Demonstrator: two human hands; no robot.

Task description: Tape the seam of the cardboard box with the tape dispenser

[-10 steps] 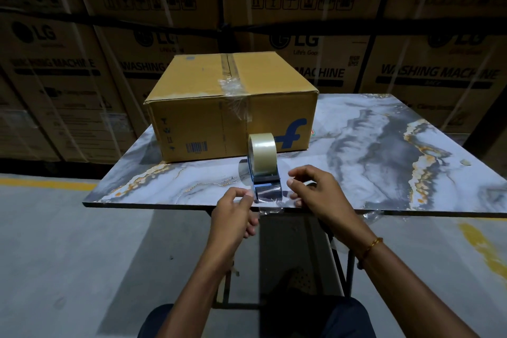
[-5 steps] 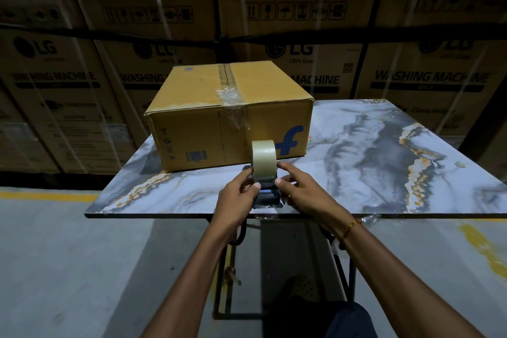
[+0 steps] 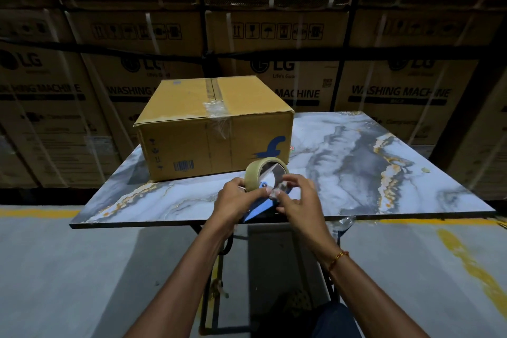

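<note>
A closed brown cardboard box (image 3: 192, 123) with a blue logo sits on the far left part of the marble-patterned table (image 3: 356, 173). Clear tape runs along its top seam (image 3: 215, 93) and crumples over the front edge. In front of the box, near the table's front edge, both hands hold a blue tape dispenser (image 3: 260, 206) with a roll of clear tape (image 3: 253, 175). My left hand (image 3: 236, 200) grips the roll and body from the left. My right hand (image 3: 297, 197) pinches the loose tape end at the dispenser's front.
Stacked washing-machine cartons (image 3: 397, 85) form a wall right behind the table. The table's right half (image 3: 397, 162) holds only a small scrap. Below lie the grey floor with yellow lines (image 3: 472, 269) and the table's metal frame (image 3: 214, 269). A bit of clear tape (image 3: 343, 221) hangs at the front edge.
The dispenser has been lifted and tilted so the roll's side faces me. My right hand has shifted to pinch the tape end; my left hand stays on the roll.
</note>
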